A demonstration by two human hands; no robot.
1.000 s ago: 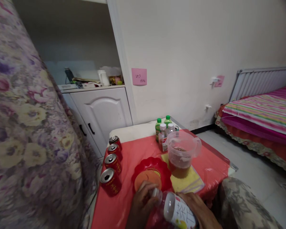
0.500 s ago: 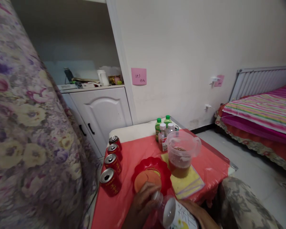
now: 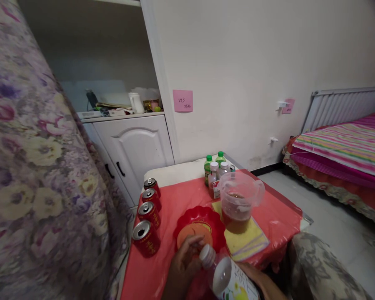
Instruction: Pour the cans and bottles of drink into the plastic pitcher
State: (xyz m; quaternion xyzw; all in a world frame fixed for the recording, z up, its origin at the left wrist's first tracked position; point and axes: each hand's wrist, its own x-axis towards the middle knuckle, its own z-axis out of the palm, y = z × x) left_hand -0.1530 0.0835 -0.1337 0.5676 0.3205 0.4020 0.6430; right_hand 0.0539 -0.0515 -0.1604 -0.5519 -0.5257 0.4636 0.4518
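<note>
A clear plastic bottle [image 3: 234, 280] with a white cap [image 3: 207, 255] lies tilted near the front of the table, its neck pointing up and left. Round its label, which carries dark writing and yellow fruit, my right hand [image 3: 258, 278] is closed; the fingers are partly hidden behind the bottle. Beside the cap is my left hand [image 3: 185, 263], its fingers loosely bent and apart with nothing visible between them. Just beyond, an orange round lid-like disc [image 3: 187, 236] rests in a red scalloped plate [image 3: 217, 223].
Several red cans [image 3: 146, 238] line the table's left edge. A clear jug [image 3: 237, 202] of brownish liquid stands on a folded yellow cloth [image 3: 250, 241]. Behind it are small bottles with white and green caps [image 3: 214, 179]. The red tablecloth [image 3: 175, 196] covers most of the table.
My left hand's fingers have loosened from the bottle cap and shifted slightly up and left. The cap now shows more fully on the bottle. My right hand keeps its hold.
</note>
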